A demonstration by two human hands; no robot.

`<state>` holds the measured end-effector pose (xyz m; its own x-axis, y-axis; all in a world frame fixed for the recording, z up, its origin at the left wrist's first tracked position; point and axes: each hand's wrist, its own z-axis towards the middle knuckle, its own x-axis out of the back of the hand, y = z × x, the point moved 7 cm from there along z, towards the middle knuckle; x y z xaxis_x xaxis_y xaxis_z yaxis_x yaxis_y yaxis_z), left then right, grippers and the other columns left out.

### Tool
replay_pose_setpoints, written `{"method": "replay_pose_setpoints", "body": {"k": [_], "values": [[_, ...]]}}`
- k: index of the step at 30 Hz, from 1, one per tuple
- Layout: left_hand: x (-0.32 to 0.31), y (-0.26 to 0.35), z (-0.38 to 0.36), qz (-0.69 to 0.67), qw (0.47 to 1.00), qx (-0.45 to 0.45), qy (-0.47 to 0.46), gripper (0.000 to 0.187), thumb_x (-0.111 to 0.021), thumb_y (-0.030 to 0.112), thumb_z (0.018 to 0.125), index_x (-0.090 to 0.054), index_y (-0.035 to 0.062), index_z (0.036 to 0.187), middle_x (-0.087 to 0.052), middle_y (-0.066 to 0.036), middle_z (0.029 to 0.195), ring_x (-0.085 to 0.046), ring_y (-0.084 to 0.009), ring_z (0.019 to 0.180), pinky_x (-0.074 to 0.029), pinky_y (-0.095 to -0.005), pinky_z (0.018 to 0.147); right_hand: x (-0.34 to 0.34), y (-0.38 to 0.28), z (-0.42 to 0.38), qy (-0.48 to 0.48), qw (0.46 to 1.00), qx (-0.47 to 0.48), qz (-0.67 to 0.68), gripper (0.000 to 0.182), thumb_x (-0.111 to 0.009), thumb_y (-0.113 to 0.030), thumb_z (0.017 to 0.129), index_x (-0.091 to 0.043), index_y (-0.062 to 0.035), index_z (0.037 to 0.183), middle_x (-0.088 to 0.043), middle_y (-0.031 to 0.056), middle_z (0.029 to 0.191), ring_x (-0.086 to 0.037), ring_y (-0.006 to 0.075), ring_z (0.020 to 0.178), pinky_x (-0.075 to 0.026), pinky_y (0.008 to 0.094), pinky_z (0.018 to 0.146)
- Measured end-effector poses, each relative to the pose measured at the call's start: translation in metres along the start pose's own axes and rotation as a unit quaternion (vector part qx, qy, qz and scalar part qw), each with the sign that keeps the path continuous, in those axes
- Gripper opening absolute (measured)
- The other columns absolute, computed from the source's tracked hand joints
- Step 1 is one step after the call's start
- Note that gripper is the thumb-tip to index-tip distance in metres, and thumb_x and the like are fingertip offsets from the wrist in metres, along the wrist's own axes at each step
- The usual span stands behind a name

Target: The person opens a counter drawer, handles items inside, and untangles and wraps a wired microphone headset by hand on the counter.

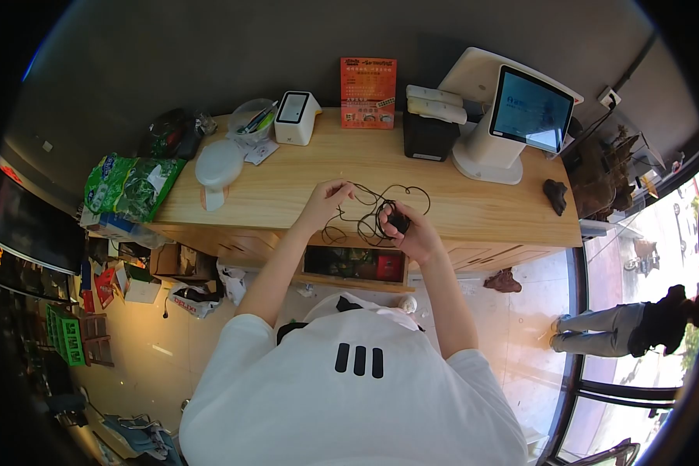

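Both hands (pixel 328 198) (pixel 410 229) pinch the black cable (pixel 380 203).

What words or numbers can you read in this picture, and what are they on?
Nothing can be read for sure.
Orange sign at the back of the wooden counter: print too small.
Tilted screen: text blurred.
Red-and-white bag on the floor: red letters, too blurred.
Green crate: white letters, unclear.
White shirt: three black bars, no words.

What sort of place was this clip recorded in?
Probably a small shop's checkout counter: a point-of-sale screen and a small payment terminal stand on the wooden counter, beside a glass shopfront facing the street.
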<state>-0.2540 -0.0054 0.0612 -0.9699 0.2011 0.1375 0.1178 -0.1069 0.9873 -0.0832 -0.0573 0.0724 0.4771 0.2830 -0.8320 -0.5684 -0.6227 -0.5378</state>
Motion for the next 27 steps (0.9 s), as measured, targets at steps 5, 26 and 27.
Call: {"method": "replay_pose_setpoints", "body": {"k": [5,26,27], "values": [[-0.031,-0.001,-0.018,0.029,0.999,-0.032,0.033,0.032,-0.058,0.029,0.090,-0.053,0.0047,0.110,-0.053,0.000,0.091,-0.035,-0.0076,0.068,-0.035,-0.0205,0.064,-0.005,-0.004,0.004,-0.009,0.998,0.032,0.061,0.027,-0.049,-0.016,0.092,-0.052,0.0046,0.109,-0.056,0.0091,0.093,-0.047,0.0132,0.071,-0.038,0.0210,0.058],[-0.061,0.036,-0.051,-0.099,0.991,-0.083,0.031,0.008,-0.057,0.011,0.090,-0.056,0.0023,0.088,-0.060,0.001,0.077,-0.046,-0.0049,0.066,-0.036,-0.0194,0.060,0.043,-0.022,0.021,0.097,0.968,0.229,0.030,0.039,-0.049,-0.022,0.095,-0.042,0.0067,0.121,-0.053,0.0170,0.110,-0.053,0.0265,0.106,-0.041,0.0326,0.097],[-0.052,0.040,-0.052,-0.120,0.991,-0.055,0.028,0.009,-0.057,0.010,0.090,-0.056,0.0014,0.089,-0.060,-0.001,0.078,-0.053,-0.0062,0.070,-0.040,-0.0196,0.065,0.048,-0.024,0.020,0.117,0.967,0.226,-0.005,0.041,-0.050,-0.023,0.095,-0.042,0.0063,0.121,-0.054,0.0165,0.109,-0.053,0.0257,0.106,-0.040,0.0324,0.097]]}}
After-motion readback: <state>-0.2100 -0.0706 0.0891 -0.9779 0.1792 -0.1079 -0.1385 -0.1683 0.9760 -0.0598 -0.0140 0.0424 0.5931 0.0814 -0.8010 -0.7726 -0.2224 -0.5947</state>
